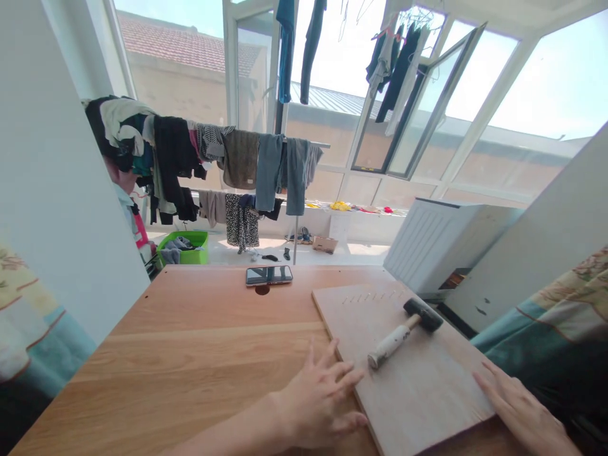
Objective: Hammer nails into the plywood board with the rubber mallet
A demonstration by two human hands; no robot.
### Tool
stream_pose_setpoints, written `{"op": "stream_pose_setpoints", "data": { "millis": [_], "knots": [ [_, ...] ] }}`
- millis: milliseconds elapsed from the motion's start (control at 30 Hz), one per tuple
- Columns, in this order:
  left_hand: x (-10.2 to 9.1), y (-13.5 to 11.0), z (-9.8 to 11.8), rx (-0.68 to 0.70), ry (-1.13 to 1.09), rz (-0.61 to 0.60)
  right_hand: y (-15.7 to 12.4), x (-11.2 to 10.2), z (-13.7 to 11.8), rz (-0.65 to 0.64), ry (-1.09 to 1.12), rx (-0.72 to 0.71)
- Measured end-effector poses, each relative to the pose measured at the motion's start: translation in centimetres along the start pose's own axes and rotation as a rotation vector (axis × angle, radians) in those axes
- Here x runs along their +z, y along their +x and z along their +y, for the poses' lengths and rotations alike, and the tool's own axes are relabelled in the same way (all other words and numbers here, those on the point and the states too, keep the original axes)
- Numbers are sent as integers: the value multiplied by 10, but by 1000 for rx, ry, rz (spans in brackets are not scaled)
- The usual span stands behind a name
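Note:
A pale wooden board lies on the right part of the table. Across its far end runs a row of several nails standing up from the wood. On the board rests a mallet with a black head and a worn whitish handle. My left hand is at the board's left edge, fingers spread, some of them over the edge. At the right edge, my right hand lies with its fingers stretched out against the board's near corner. Neither hand holds the mallet.
A phone lies at the far edge of the wooden table, by a dark round spot. Beyond stand a clothes rack hung with laundry, a green basket and a white cabinet. Curtains hang on both sides.

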State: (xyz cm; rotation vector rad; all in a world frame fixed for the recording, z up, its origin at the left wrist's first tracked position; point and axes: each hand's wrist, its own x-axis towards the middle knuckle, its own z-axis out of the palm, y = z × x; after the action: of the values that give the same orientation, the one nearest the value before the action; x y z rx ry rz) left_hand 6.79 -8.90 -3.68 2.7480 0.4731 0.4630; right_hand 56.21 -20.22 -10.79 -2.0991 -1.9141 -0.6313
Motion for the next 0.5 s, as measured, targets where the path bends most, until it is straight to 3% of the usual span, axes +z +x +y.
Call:
{"op": "stream_pose_setpoints", "data": {
  "millis": [133,333,500],
  "knots": [
    [5,1,-2,28,90,55,-5,7,6,-32,-79,-84],
    [0,12,-1,129,246,109,0,10,18,-131,-83,-13],
    [-10,8,-8,136,288,132,0,-5,-8,-96,-20,-45]
  ]
}}
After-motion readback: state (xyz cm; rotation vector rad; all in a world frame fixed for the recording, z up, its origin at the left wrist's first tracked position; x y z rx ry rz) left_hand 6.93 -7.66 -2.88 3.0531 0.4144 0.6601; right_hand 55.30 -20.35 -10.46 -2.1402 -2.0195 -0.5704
